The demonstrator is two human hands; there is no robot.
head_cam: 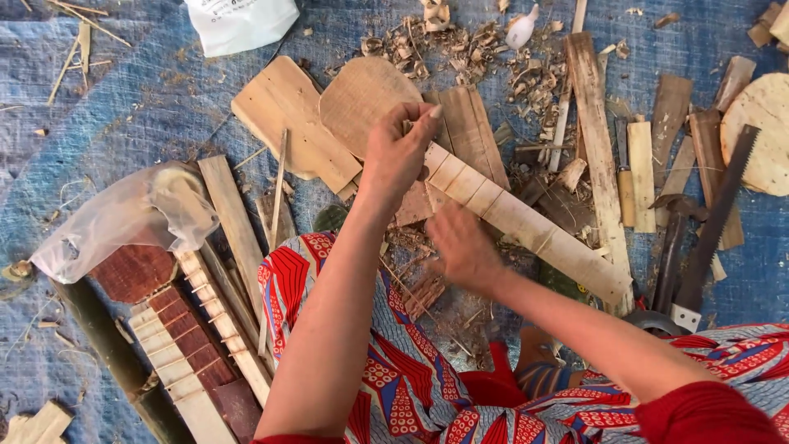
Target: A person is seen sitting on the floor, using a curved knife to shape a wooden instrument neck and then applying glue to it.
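Saw left hand [400, 152] pinched shut on upper end of long scored wooden strip [526, 226], which ran diagonally over blue tarp [148, 99] toward saw [708, 230]. Right hand [462, 247] blurred below strip, just beside it; couldn't tell finger state. Round wooden disc [357, 94] behind left hand, shavings [460, 45] beyond.

I see a notched strip [526, 226] running diagonally across the mat [164, 90], my left hand [399, 152] on its upper end, my right hand [460, 247] just below it, a saw [715, 218] to the right.
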